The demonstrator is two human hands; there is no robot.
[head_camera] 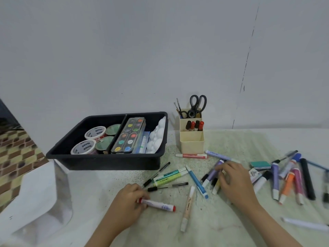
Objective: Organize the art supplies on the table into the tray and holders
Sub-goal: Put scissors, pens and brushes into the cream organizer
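Where the speckled, pale table (231,227) fills the lower half of the frame, the left hand (130,198) sits at lower centre, knuckles up. Its fingers are curled round the left end of a white marker (157,204) with red caps, a smooth cylinder lying almost level on the tabletop.

The right hand (235,180), right of centre and well apart from the left, arches palm down over a loose heap of pens. Its fingers are bent round a purple marker (212,172).

Between the hands lie a blue pen (196,181), a peach marker (187,209), thin black pens (167,186) and green highlighters (169,176). More markers (288,179) in purple, orange, pink and black fan out at the right edge.

At centre left stands the black plastic tray (106,161), rectangular with rounded corners. It holds round white tubs (95,133), a long watercolour palette (129,136) and bumpy white foam balls (157,138). Just right of it, the cream holder (192,145) rises in stepped compartments, with grey-handled scissors (198,102) in the rearmost.
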